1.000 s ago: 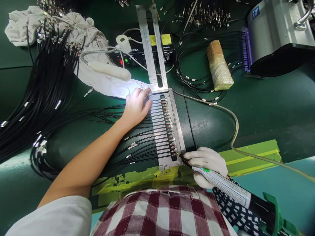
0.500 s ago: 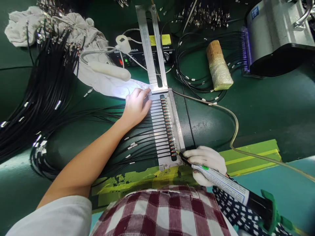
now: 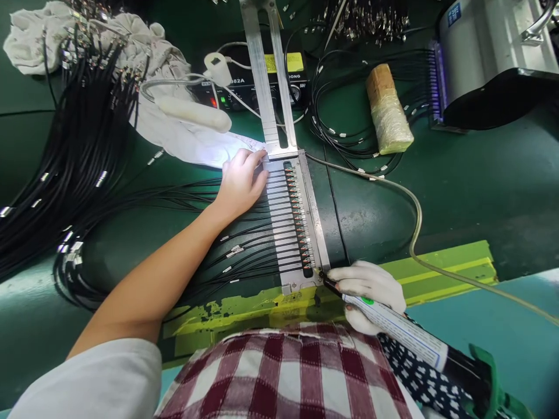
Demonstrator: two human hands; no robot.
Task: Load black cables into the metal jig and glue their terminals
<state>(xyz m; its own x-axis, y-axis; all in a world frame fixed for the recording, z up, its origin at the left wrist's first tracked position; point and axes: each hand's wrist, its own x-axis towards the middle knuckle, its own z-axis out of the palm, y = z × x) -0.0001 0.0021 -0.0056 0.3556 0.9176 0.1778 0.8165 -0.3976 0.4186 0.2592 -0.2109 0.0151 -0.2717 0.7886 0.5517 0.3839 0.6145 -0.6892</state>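
- Probably the step in hand goes best with the black nozzle (image 3: 331,285) kept low and steady by the wire ends (image 3: 301,233), nudging none of them out of line
- Holding the metal plate (image 3: 312,215) firm with the free hand seems wise, since one slip could shift the whole row, and the black cables (image 3: 262,272) are best left lying straight across it
- The plate lies flat on the green bench between the two hands, its wire ends lined up along the slot and its slotted flap (image 3: 257,64) folded away from the person
- The right hand (image 3: 371,288), in a white glove, has its fingers wrapped around the front of the tube (image 3: 397,326), which slants from the lower right with its nozzle at the plate's near end; whether the tip touches is too small to tell
- The left hand (image 3: 242,180) reaches across the cables, palm down, fingers loosely bent and thumb apart, fingertips at the plate's far left corner; how hard they press cannot be told
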